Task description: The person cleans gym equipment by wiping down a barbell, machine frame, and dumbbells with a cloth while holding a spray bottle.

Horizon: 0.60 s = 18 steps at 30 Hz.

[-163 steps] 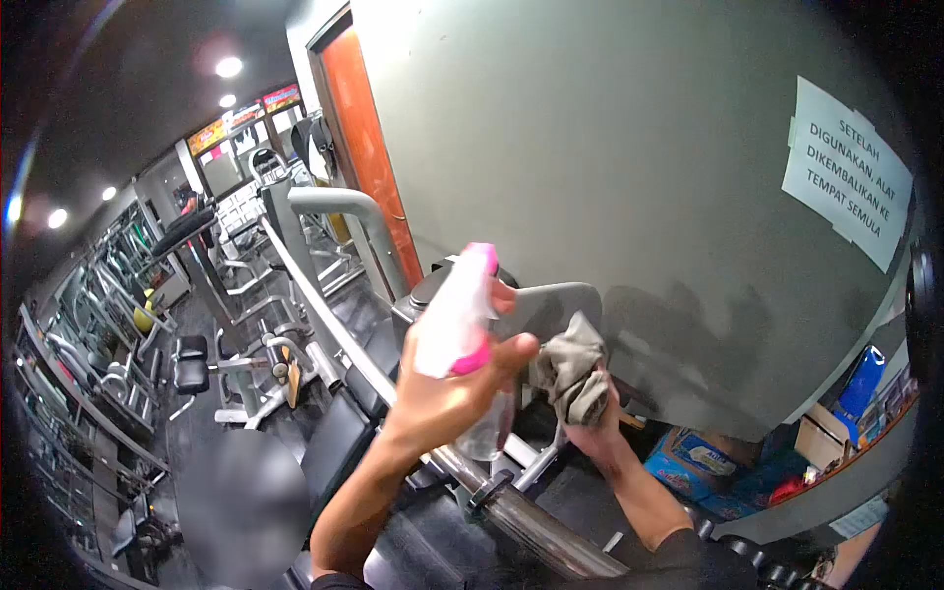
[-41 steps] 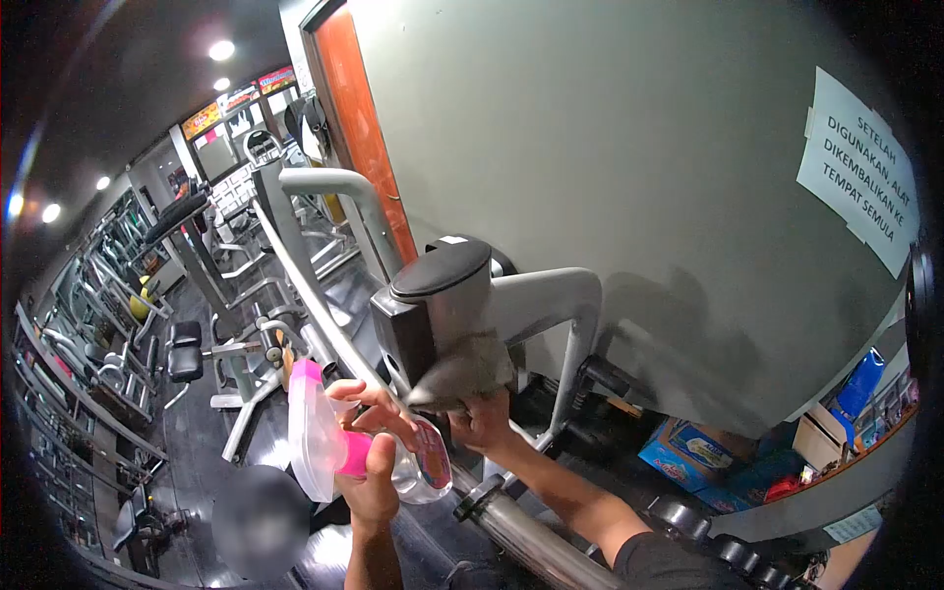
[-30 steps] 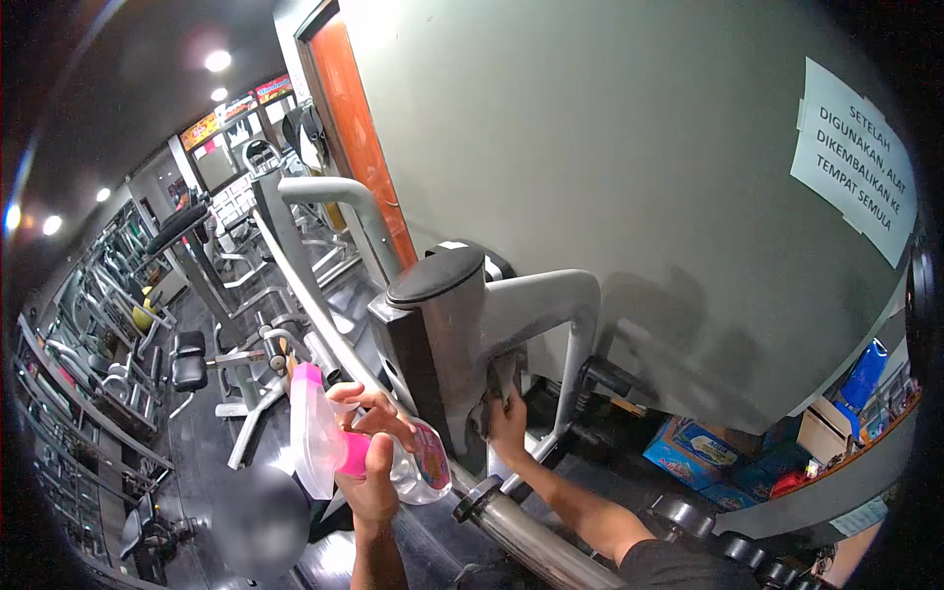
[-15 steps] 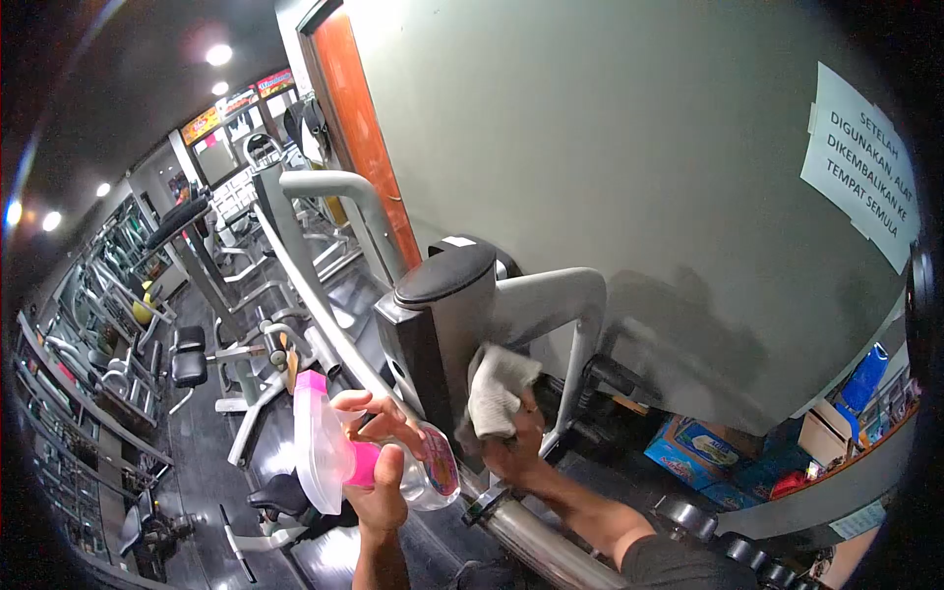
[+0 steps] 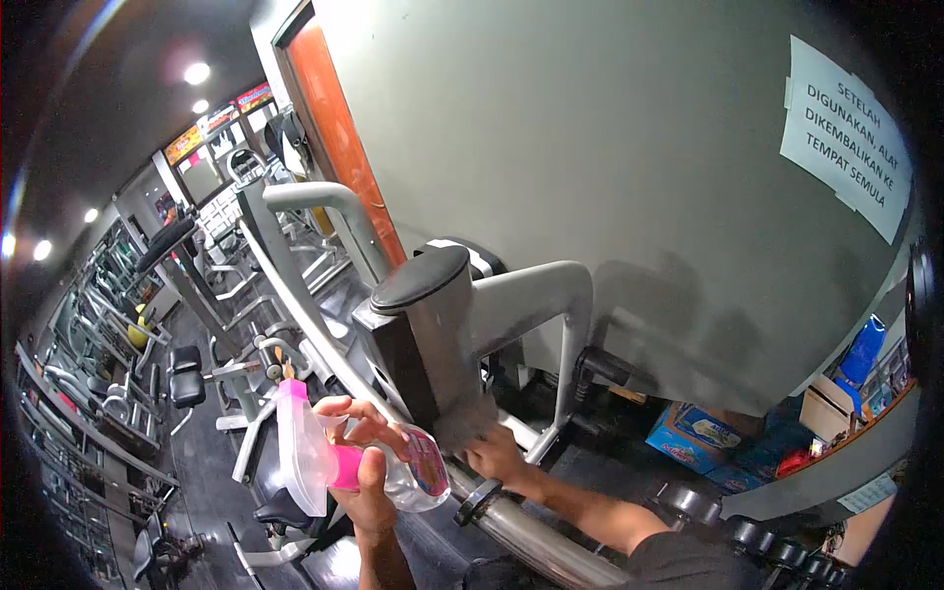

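So my left hand is wrapped round the neck of a spray bottle, the one with the white and pink head and the clear body with a label on it. It's tipped well over, head to the left and body off to the right, near a long steel bar that slants past underneath.

My right hand is curled around a greyish cloth, down at the lower part of the gym machine's grey post. Cloth's pretty blurry, so I can't tell how much of it is actually touching the post. There's a black oval pad on top of that post and a thick curved grey arm coming off its right side.

Behind it all there's a grey wall with a printed paper sign on it, an orange door over on the left, some blue boxes on the floor, and a row of dumbbells just beyond my right arm.
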Motion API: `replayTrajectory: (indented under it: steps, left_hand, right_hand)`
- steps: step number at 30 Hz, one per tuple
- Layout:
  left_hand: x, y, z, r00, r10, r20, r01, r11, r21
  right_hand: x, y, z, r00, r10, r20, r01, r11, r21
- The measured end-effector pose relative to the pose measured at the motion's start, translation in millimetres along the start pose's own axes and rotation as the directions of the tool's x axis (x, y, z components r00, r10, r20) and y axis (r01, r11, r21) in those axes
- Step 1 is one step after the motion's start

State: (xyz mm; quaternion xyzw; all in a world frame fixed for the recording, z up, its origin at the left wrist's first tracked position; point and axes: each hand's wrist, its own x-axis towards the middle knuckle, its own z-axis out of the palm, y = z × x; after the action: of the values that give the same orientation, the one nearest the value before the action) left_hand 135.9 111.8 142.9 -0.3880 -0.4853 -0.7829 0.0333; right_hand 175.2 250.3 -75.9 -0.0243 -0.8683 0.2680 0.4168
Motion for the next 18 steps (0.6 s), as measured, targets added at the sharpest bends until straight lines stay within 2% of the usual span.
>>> replayTrajectory:
  steps: [1,2,4,5,6,8,10,11,12,13,14,16,17,18]
  left_hand:
    - [0.5,0.2,-0.1,1.0,-0.006,-0.003,0.006,1.0,0.017]
    - [1.0,0.3,-0.4,1.0,0.001,0.003,-0.001,1.0,0.02]
    - [0.6,0.6,-1.6,1.0,0.001,0.014,-0.001,1.0,0.019]
    - [0.5,1.0,-2.2,1.0,-0.005,0.022,0.005,1.0,0.02]
    - [0.6,1.4,-2.8,1.0,-0.004,0.022,0.004,1.0,0.019]
    - [0.6,1.7,-2.6,1.0,-0.004,0.026,0.003,1.0,0.018]
    - [0.1,0.6,-3.1,1.0,0.003,0.022,-0.003,1.0,0.011]
    - [-0.5,-0.1,-3.1,1.0,0.008,0.02,-0.008,1.0,0.006]
    - [-0.4,-0.8,-0.7,1.0,0.006,0.018,-0.006,1.0,0.002]
    - [0.2,-0.9,2.9,1.0,0.022,-0.022,-0.021,0.999,0.029]
    - [0.4,-0.8,4.2,0.997,0.039,-0.061,-0.035,0.998,0.055]
    - [0.1,-1.3,2.9,0.999,0.03,-0.045,-0.028,0.999,0.036]
    - [0.4,-1.5,2.1,0.999,0.025,-0.029,-0.024,0.999,0.022]
    - [0.1,-1.5,0.9,0.999,0.027,-0.034,-0.026,1.0,0.011]
  right_hand:
    - [-7.5,0.0,-1.8,0.996,0.001,-0.088,0.006,0.996,0.084]
    - [-14.6,3.8,-8.4,0.995,-0.002,-0.096,0.011,0.996,0.087]
    - [-22.4,1.0,-26.3,0.936,0.317,0.152,-0.345,0.91,0.231]
    - [-19.8,-3.4,-13.9,0.834,0.551,0.017,-0.425,0.623,0.657]
    - [-6.6,-12.1,-20.8,0.835,0.55,0.016,-0.424,0.624,0.657]
    - [40.4,-30.4,-58.1,0.699,0.681,-0.219,-0.298,0.555,0.777]
    - [72.6,-23.9,-79.5,0.666,0.704,-0.246,-0.298,0.553,0.778]
    - [83.1,-9.4,-85.5,0.729,0.306,-0.613,-0.268,0.951,0.156]
    - [95.6,4.9,-91.0,0.766,-0.238,-0.597,-0.189,0.804,-0.564]
    - [123.9,-0.5,-103.6,0.679,0.155,-0.718,-0.137,0.987,0.084]
    - [152.5,-11.0,-117.9,0.628,0.542,-0.558,-0.01,0.723,0.691]
    - [184.1,-14.7,-137.6,0.684,0.442,-0.58,-0.112,0.85,0.515]
    - [195.7,-4.0,-139.8,0.795,0.377,-0.475,-0.105,0.857,0.504]
    - [203.6,7.6,-135.2,0.868,0.306,-0.39,-0.152,0.913,0.379]
